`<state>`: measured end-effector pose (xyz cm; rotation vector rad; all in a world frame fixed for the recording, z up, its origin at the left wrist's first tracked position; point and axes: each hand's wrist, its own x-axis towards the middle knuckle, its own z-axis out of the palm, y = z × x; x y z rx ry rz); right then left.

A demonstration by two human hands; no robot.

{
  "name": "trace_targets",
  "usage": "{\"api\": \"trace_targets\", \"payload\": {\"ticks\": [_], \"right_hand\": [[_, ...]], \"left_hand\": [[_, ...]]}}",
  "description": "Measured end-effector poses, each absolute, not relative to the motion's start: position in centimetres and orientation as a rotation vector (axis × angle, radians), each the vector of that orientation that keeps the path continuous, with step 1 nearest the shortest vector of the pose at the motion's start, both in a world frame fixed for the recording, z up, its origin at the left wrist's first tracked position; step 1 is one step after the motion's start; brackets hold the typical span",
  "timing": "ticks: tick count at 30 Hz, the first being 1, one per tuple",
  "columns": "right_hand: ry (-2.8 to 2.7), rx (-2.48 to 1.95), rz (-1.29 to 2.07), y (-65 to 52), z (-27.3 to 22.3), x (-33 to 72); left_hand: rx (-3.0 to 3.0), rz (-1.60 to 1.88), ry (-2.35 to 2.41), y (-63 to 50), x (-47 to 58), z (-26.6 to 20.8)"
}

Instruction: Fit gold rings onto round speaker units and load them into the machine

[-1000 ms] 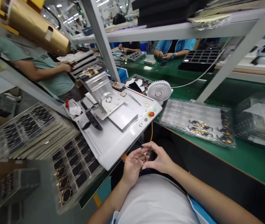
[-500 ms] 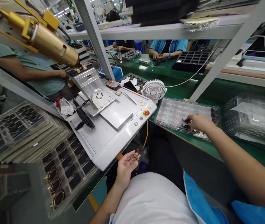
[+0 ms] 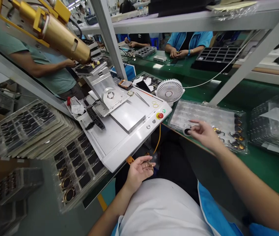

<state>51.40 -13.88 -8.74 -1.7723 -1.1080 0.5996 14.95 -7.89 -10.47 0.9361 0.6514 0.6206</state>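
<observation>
One ring [image 3: 150, 166] is being held in the left hand [image 3: 139, 170], lower centre; the right hand [image 3: 204, 133] is pinching a dark disc [image 3: 187, 131] right of centre.

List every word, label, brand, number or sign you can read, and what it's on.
None can be read.
Background black shirt: pale chest mark, too small.
Red button's yellow surround: any marking too small.
Round dark piece in the right hand: no lettering discernible.

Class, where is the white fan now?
In the head view, the white fan is right of centre, by a corner of the white machine, beside the clear tray near the right hand.
</observation>
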Motion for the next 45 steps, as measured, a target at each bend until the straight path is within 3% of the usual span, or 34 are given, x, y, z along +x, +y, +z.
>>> {"api": "trace_targets", "payload": {"ticks": [2, 5, 14, 22, 32, 38, 45], "right_hand": [[-0.996, -1.433, 0.935, -13.4, -8.4, 45.3], [-0.988, -1.171, 1.13, -12.6, -7.7, 38.0], [-1.492, -1.142, 0.493, -11.4, -7.4, 34.7], [-1.665, -1.15, 0.508, -8.8, -5.1, 35.9], [-0.988, -1.704, 0.733, 4.4, -1.7, 39.5], [-1.002, -1.723, 0.483, 0.6, -3.0, 38.5], [-1.075, -1.27, 1.163, -8.8, -6.1, 31.0]], "left_hand": [[0.987, 0.563, 0.542, -7.8, 15.4, -9.7], [1.044, 0.524, 0.411, -7.5, 15.9, -8.8], [0.941, 0.582, 0.435, -7.3, 13.8, -8.9], [0.799, 0.66, 0.504, -6.7, 13.7, -9.3], [0.942, 0.745, 0.532, -6.7, 12.6, -8.2], [1.182, 0.808, 0.618, -7.8, 10.9, -9.1], [1.855, 0.801, 0.727, -8.1, 13.0, -8.8]]}}
